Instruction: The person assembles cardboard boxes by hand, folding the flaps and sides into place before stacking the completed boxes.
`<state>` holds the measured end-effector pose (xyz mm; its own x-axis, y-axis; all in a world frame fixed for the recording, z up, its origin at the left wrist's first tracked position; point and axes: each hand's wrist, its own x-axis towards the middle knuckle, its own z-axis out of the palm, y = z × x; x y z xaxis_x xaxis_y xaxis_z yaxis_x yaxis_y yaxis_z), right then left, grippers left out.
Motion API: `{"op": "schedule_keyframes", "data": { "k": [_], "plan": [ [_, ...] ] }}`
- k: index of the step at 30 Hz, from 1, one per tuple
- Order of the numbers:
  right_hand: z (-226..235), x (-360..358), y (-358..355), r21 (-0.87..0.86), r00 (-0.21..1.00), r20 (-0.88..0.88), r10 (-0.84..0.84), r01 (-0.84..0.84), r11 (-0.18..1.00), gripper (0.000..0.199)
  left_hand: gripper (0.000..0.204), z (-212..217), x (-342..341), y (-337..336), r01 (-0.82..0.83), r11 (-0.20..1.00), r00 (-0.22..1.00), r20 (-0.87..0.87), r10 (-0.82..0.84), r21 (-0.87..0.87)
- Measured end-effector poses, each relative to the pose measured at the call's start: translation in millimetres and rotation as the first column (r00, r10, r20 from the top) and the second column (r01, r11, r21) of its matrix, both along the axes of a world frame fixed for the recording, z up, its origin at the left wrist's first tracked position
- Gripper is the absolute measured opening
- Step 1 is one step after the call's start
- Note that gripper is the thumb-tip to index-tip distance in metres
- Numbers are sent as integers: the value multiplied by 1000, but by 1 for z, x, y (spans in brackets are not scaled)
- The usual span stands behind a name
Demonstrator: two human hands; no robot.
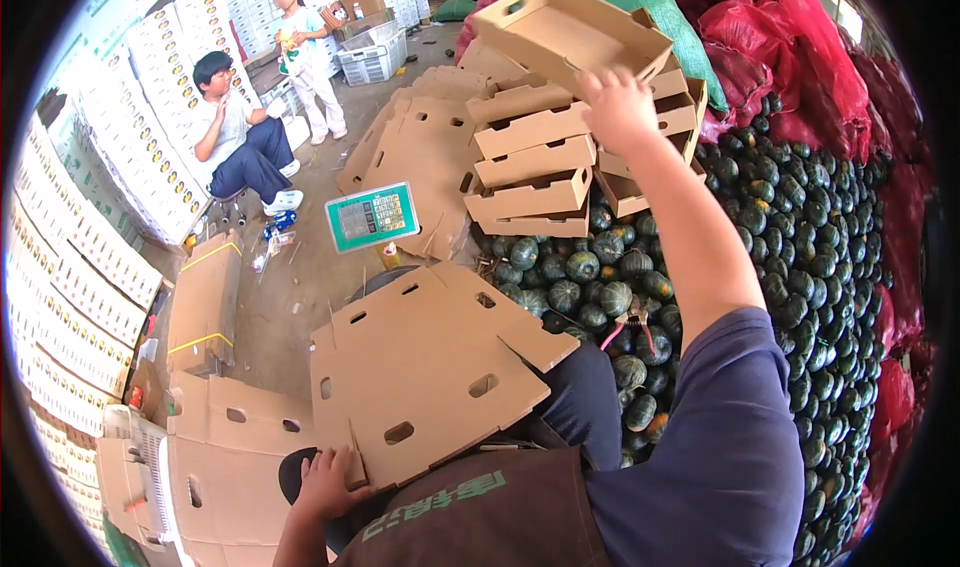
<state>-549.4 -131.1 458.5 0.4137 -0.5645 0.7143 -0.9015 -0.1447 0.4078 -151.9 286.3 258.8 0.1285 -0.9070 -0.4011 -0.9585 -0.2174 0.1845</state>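
A flat cardboard tray blank [430, 357] with slots and oval holes lies across my lap. My left hand [328, 482] is at its near left corner, with the fingers closed on the edge flap. My right arm reaches far forward over the piled squashes. At its end, my right hand [618, 107] grips the near wall of a folded cardboard tray [560, 32], which sits tilted on top of a stack. Below it are several more folded trays [530, 182], piled unevenly. The right fingers are slightly blurred.
Dark green squashes [780, 227] cover the right side, with red-handled clippers [632, 327] on them. Red mesh sacks [790, 47] stand behind. More flat cardboard [415, 157] and a green-framed scale panel [372, 217] are ahead. A seated person [240, 132] and a standing person [308, 57] are far left.
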Motion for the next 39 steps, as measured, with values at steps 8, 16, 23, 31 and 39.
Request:
{"op": "schedule_keyframes", "data": {
  "k": [8, 16, 23, 31, 39],
  "plan": [
    [-236, -7, 73, 992, 994, 111, -24, -112, -60, 71, 65, -25, 10, 17, 8, 998, 977, 214, 4, -55],
    [-200, 7, 151, 873, 872, 482, 88, -486, 31, 62, 63, 10, 22, 17, -98, 988, 995, 11, 100, -117],
    [-145, -10, 184, 902, 884, 432, 177, -426, -72, 59, 70, 73, 32, 16, -217, 950, 929, -250, 272, 226],
    [-115, -1, 184, 883, 879, 461, 121, -468, 37, 52, 63, 82, 39, 25, -154, 981, 956, -233, 179, 121],
    [-136, -10, 181, 363, 298, 896, -328, -918, 157, 21, 30, 73, 69, 35, -476, 797, 836, -472, 280, -370]
  ]
}}
